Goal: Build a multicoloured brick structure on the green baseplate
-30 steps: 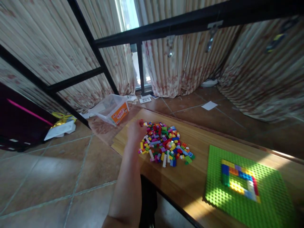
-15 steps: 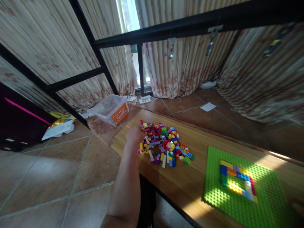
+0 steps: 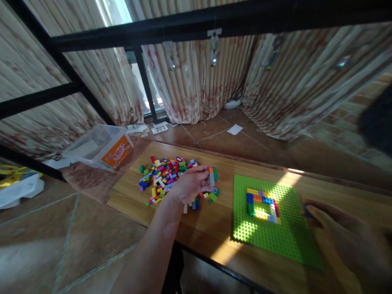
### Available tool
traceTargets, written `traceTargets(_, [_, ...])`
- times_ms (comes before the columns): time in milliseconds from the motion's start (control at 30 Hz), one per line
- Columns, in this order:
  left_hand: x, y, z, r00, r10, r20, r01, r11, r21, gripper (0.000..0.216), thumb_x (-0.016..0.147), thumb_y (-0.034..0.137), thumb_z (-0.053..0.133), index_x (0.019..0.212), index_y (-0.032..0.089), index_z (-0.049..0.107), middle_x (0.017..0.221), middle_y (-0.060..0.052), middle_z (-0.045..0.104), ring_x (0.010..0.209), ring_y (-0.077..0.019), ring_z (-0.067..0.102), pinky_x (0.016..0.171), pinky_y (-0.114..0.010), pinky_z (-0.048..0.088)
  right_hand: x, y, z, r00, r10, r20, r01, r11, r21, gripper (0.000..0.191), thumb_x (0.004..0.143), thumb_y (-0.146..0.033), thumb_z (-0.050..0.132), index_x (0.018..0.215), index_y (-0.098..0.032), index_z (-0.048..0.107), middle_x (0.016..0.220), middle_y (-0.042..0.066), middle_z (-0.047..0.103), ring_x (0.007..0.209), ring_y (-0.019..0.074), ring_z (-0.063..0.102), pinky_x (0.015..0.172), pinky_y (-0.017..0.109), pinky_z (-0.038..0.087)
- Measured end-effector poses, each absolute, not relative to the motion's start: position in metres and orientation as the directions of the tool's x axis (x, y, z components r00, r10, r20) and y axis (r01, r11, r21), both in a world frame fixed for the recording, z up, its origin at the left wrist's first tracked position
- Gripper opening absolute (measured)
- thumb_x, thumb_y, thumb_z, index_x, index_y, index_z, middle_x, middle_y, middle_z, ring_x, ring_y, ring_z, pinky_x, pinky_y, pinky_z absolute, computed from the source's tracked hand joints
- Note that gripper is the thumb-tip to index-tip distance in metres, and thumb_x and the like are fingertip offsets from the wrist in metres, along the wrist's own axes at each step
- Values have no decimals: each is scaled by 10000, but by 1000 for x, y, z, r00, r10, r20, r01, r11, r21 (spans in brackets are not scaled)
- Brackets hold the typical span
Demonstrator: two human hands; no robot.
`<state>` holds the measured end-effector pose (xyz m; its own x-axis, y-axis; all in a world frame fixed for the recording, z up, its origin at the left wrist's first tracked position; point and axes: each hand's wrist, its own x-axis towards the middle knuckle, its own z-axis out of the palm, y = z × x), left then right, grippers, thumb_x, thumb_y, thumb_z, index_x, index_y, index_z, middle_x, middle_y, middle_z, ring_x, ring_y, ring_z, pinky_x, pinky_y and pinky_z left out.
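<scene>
My left hand [image 3: 190,184] is above the right side of a pile of toy building bricks [image 3: 165,173]. Its fingers are closed on a few toy bricks [image 3: 211,176], with orange, pale grey and green showing. At the right, my right hand [image 3: 346,232] is smeared by motion beside the green baseplate [image 3: 245,232]. A small dark blue brick [image 3: 307,210] shows at its fingertips. On the baseplate sits a rectangular ring of coloured bricks [image 3: 250,200], with green studs visible inside it.
Pile and baseplate lie on a low wooden table [image 3: 226,163]. A clear plastic bin [image 3: 88,153] with an orange label stands on the floor beyond the table's left end. Behind are a black metal frame [image 3: 183,30] and long curtains [image 3: 190,90].
My left hand has moved right from the pile's left edge, and bricks now show in its fingers. My right hand has come further into view with a blue brick. The camera has turned right.
</scene>
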<state>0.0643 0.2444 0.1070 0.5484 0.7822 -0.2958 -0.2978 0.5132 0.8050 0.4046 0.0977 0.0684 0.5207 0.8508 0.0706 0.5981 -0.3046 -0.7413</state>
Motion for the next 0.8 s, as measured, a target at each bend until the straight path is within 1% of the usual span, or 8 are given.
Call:
traceTargets(33, [75,240,104,572,756,-319,-305,557,772,200,845,177,594,1024,137,675,952,-113,719,797,-160,691,704,-256,546,399,99,70,585,810,-41,379,-318,-869,201,753,-397,636,851,-259,745,859,131,742,694,265,706,531,332,544])
traceTargets(100, [93,232,98,612,708,-354,-304,623,720,174,873,178,564,991,121,679,964,-132,723,841,-172,699,747,-268,548,384,102,75,600,782,-166,53,-246,-968,211,740,-409,660,857,-249,733,895,139,724,688,246,693,509,317,532])
traceTargets(233, [113,219,91,669,659,-344,-262,642,720,185,833,168,633,1003,120,688,984,-119,726,842,-149,690,816,-269,536,355,107,82,431,869,-244,-123,-212,-970,297,799,-472,593,980,-261,697,883,56,697,720,193,671,523,279,524])
traceTargets(300, [119,213,88,690,653,-311,-227,603,765,257,794,142,663,1051,131,686,1020,-104,719,854,-141,680,829,-270,529,340,109,84,361,887,-287,-211,-223,-952,300,808,-488,612,966,-245,688,829,37,667,651,153,614,492,252,476])
traceTargets(367, [125,207,87,699,667,-258,-180,513,839,312,781,130,660,1092,151,682,1064,-89,709,891,-142,670,852,-278,517,323,110,85,295,916,-273,-212,-215,-953,325,786,-488,670,963,-216,682,673,-10,578,530,100,481,428,212,354])
traceTargets(467, [135,198,85,704,695,-147,-99,302,948,352,794,123,628,1138,186,672,1129,-70,693,995,-158,646,910,-292,493,302,114,86,192,950,-246,-25,-245,-969,352,788,-524,667,857,-180,674,518,-68,413,448,67,290,411,221,221])
traceTargets(600, [143,190,83,689,722,-61,-72,152,986,390,800,131,625,1186,188,632,1157,-77,676,1036,-177,636,899,-298,504,291,117,85,200,966,-162,134,-191,-972,362,747,-516,697,730,-157,656,561,-41,445,500,76,315,447,234,225])
traceTargets(800, [147,187,81,579,807,-112,44,106,993,274,829,219,616,1090,138,633,929,-56,680,756,-122,620,684,-240,521,293,115,81,238,957,-165,103,-193,-976,340,752,-505,687,741,-166,671,527,-50,409,487,78,275,453,245,185])
